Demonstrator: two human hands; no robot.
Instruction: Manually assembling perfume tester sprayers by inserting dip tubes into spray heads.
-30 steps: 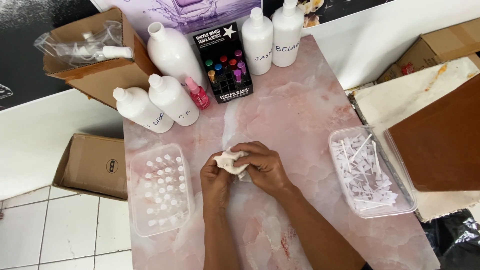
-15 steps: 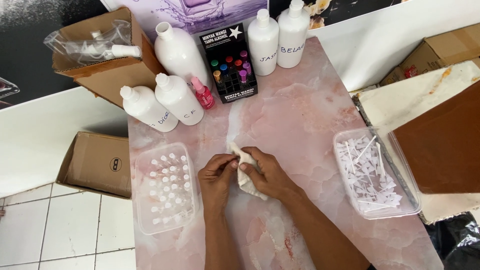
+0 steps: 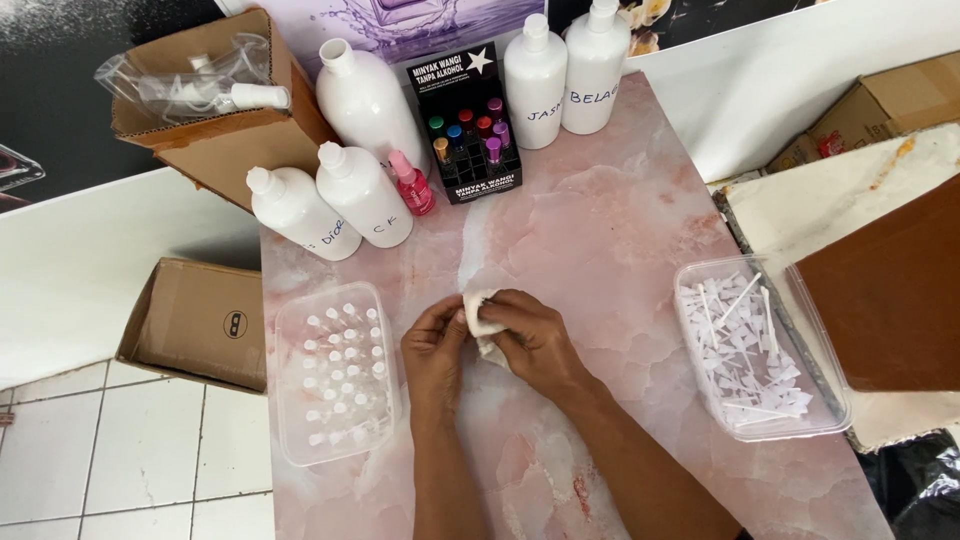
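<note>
Both hands met near the middle of the pink marbled surface [image 3: 620, 230], grasping a small crumpled white cloth [image 3: 482, 318] between them. The left hand [image 3: 437, 352] pinched the cloth's left edge with curled fingers, and the right hand [image 3: 530, 335] lay over its right side, fingers folded around it. The cloth showed at about 12 o'clock from the hands' meeting point, peeking out above the knuckles, with a small flap hanging at 6 o'clock under the right hand. Whether the cloth touched the surface could not be told.

At 9 o'clock from the hands, just beside the left one, sat a clear plastic tray [image 3: 290, 440] filled with rows of small clear vials. Well apart at 3 o'clock was a second clear tray [image 3: 830, 420] heaped with white plastic sticks. At 12 o'clock stood a black display box [image 3: 465, 110] holding little coloured bottles, with a pink bottle [image 3: 412, 182] just beside it at its left. 3 large white bottles [image 3: 362, 192] stood at about 11 o'clock, and 2 more white bottles [image 3: 535, 80] at 1 o'clock. A brown cardboard box [image 3: 205, 320] lay on the tiled floor beyond the surface's left edge
</note>
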